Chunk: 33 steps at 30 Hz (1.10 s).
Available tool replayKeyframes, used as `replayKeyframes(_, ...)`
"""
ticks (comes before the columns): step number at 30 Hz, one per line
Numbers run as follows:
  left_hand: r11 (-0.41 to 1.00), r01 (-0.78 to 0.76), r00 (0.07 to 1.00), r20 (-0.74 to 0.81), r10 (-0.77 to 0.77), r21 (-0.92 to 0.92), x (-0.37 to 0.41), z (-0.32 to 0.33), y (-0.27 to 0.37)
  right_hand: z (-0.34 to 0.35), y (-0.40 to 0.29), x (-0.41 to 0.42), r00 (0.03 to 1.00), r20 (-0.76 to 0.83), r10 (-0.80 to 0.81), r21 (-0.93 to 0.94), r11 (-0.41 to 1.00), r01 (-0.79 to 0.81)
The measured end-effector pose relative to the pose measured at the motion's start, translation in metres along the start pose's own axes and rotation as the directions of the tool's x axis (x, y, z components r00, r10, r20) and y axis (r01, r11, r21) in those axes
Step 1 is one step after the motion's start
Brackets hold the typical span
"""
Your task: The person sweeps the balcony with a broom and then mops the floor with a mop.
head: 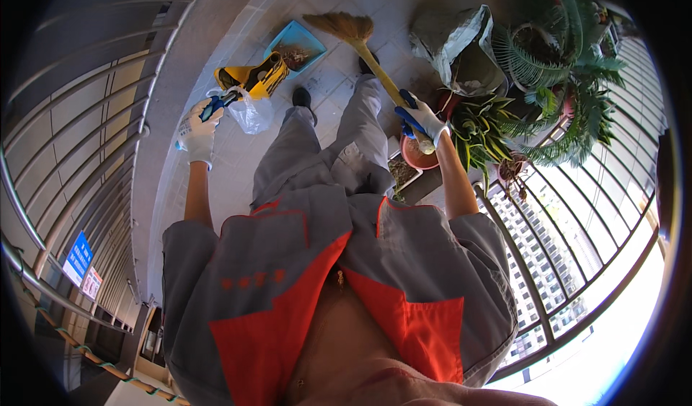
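Note:
My right hand (424, 118), in a white glove with blue-coated fingers, grips a yellow-handled broom (388, 79) near the end of its handle. The broom's straw head (341, 26) fans out ahead of my feet. On the other side, my left hand (201, 125) wears a matching glove and is curled around a slim handle (231, 97), mostly hidden by the fingers. Just beyond it are a clear plastic bag (253, 114) and a yellow-and-black object (257, 76) whose kind is unclear. Behind these is a light-blue dustpan (312, 35) with brown debris (294, 56) in it.
Potted plants crowd the right: spiky variegated leaves (478, 127), cycad fronds (540, 70) and a reddish pot (419, 154). A large whitish sack (459, 43) stands near them. Metal railings (81, 135) run along the left, more railings (567, 244) along the right. Tiles (335, 95) cover the floor.

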<state>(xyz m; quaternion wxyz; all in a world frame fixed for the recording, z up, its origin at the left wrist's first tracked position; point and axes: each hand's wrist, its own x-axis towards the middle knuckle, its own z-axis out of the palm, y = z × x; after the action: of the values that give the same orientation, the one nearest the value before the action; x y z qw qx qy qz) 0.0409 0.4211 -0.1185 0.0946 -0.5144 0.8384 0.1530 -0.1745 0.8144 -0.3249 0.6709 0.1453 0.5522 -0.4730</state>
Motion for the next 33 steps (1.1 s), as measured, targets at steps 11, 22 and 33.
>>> replayKeyframes(11,0.884,0.304,0.938,-0.05,-0.343,-0.355,0.0,0.044,0.0,-0.012,-0.201,0.221,0.999,-0.023,0.031,0.061,0.998,-0.03)
replayKeyframes(22,0.939,0.293,0.955,-0.104,-0.278,0.182,-0.005,0.041,-0.001,-0.037,-0.181,0.12,0.975,0.175,0.138,-0.616,0.788,-0.001)
replayKeyframes(33,0.931,0.301,0.953,-0.031,-0.301,0.207,0.001,0.036,0.004,0.044,-0.213,0.256,0.987,0.123,0.101,-0.199,0.977,-0.075)
